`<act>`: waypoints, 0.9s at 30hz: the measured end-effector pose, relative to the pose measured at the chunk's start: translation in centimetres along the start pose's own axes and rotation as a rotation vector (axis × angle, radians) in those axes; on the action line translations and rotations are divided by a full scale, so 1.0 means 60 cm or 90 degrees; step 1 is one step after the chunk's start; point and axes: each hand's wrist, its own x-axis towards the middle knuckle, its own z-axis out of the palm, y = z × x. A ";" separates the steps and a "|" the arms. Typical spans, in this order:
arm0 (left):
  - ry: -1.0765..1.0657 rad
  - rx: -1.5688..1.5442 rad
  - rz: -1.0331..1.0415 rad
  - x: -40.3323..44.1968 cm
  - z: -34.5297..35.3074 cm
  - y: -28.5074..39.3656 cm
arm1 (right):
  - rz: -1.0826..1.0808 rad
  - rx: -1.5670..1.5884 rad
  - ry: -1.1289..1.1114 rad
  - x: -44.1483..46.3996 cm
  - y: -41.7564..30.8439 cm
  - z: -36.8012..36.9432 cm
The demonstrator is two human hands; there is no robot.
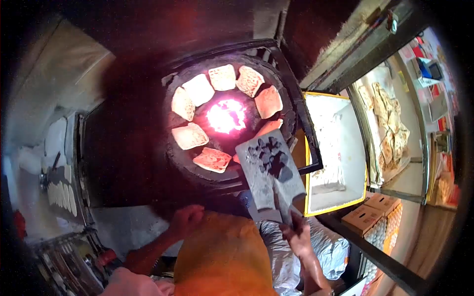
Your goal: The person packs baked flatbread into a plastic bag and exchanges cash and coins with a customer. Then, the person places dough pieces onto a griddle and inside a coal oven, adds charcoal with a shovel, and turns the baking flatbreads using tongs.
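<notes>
My right hand (297, 236) is wrapped round the handle of a flat metal shovel (256, 180). Dark lumps of coal (270, 155) lie on its blade, which is over the near right rim of a round oven (177, 165). Several flatbreads (222, 77) stick to the oven wall in a ring, some pale, some browned. Glowing embers (226, 116) burn at the centre. The blade hides part of the ring, including much of one bread (269, 128). Near the oven's front edge, my left hand (188, 217) is loosely curled with nothing visible in it.
A white bin with a yellow rim (336, 206) stands right of the oven. Beyond it, baked flatbreads (387, 123) lie on a shelf. Cardboard boxes (363, 218) and egg trays are at lower right. On the left, pale dough pieces (63, 196) sit on a board.
</notes>
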 end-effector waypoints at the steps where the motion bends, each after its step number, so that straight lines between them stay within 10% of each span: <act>1: 0.017 -0.006 -0.070 -0.044 0.021 -0.028 | -0.002 -0.008 -0.012 0.020 -0.011 0.007; 6: 0.137 0.083 -0.208 -0.203 0.081 -0.175 | 0.087 0.064 -0.077 0.090 -0.055 0.061; 11: 0.245 -0.575 -0.734 -0.323 0.102 -0.373 | 0.189 0.079 -0.145 0.132 -0.042 0.128; 18: 0.123 -0.860 -0.581 -0.341 0.090 -0.444 | 0.337 0.219 -0.154 0.205 -0.120 0.257; 20: 0.145 -0.512 -0.624 -0.278 0.034 -0.373 | 0.334 0.253 -0.204 0.209 -0.131 0.305; 27: 0.085 -0.488 -0.619 -0.259 -0.032 -0.442 | 0.363 0.261 -0.147 0.175 -0.134 0.358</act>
